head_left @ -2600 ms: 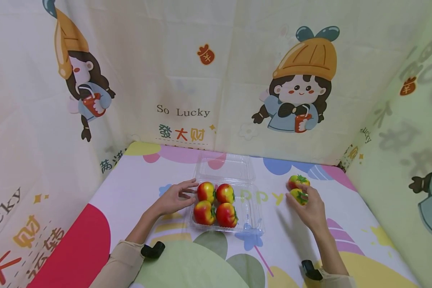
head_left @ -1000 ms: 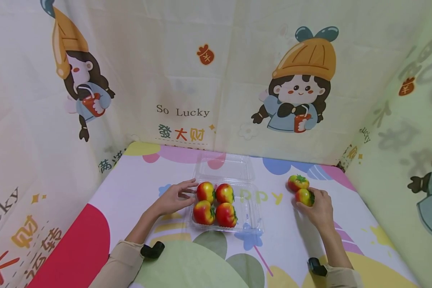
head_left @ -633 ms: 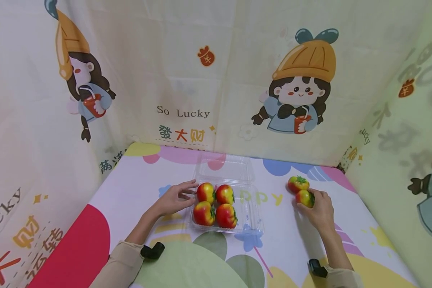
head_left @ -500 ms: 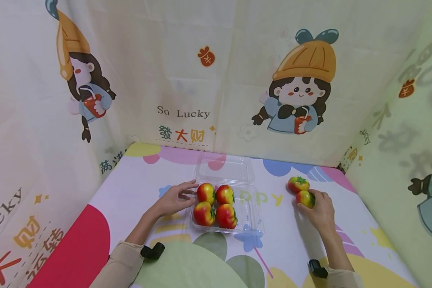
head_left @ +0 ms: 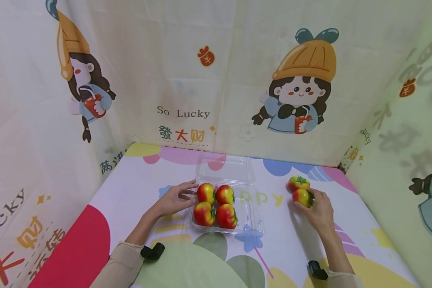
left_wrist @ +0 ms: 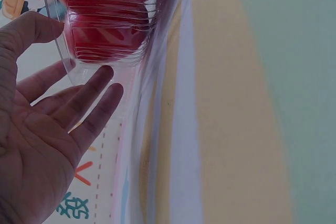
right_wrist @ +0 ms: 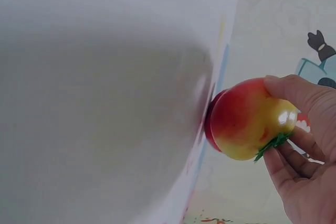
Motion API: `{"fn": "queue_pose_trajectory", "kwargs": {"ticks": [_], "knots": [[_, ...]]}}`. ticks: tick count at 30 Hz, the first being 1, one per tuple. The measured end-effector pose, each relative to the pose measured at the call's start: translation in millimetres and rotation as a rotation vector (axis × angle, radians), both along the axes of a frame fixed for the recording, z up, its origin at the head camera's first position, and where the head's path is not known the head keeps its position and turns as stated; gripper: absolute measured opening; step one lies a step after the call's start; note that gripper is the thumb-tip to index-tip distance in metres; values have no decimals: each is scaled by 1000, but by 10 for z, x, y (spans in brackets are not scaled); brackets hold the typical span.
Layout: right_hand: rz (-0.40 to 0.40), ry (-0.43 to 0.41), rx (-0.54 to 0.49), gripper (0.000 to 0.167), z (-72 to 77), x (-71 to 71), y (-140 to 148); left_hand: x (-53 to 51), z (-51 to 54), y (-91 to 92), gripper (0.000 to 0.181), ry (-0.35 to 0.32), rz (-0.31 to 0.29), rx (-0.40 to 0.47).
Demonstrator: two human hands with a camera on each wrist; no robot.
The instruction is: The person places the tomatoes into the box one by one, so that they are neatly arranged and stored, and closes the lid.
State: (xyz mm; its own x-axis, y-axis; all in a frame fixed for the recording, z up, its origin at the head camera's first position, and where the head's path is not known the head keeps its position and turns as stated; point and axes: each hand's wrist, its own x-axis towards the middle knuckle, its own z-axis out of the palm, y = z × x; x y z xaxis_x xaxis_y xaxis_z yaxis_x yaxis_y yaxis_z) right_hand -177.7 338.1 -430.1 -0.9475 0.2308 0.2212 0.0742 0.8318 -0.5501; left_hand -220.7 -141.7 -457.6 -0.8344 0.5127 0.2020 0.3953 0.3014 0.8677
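Observation:
My right hand (head_left: 319,208) pinches a red-and-yellow persimmon (head_left: 301,197) between thumb and fingers. Its green calyx faces the palm side, as the right wrist view also shows on the persimmon (right_wrist: 247,121). Just behind it sits another persimmon (head_left: 298,183), calyx up. A clear plastic clamshell box (head_left: 250,216) lies open in the middle, its lid (head_left: 225,168) folded back. Several persimmons (head_left: 205,214) fill its left part, calyxes toward the right. At the box's left side rests my left hand (head_left: 174,199), fingers loosely extended; in the left wrist view the thumb meets the rim.
A colourful printed cloth (head_left: 158,170) covers the table. Pale curtains (head_left: 234,80) with cartoon prints stand behind and on both sides. The right part of the box holds no fruit. A black wrist camera (head_left: 153,251) sits on the left cuff.
Since the oldest frame, my right hand has shifted right and the held persimmon has turned, calyx from upward to rightward. Lately it has edged slightly left. The left hand and box stay put.

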Motion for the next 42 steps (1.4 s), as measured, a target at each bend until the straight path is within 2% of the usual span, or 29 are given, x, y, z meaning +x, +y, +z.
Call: {"fn": "queue_pose_trajectory", "kwargs": {"ticks": [25,31,42], "knots": [[127,228,14,62,171,78,-373,-4,8,-3,56,-7,-5,-6],[146,255,23,61,206,101,-449,-3,15,-2,56,1,-16,4],[200,313,27,60,266,117,-582,2,11,1,56,-7,1,-3]]}}
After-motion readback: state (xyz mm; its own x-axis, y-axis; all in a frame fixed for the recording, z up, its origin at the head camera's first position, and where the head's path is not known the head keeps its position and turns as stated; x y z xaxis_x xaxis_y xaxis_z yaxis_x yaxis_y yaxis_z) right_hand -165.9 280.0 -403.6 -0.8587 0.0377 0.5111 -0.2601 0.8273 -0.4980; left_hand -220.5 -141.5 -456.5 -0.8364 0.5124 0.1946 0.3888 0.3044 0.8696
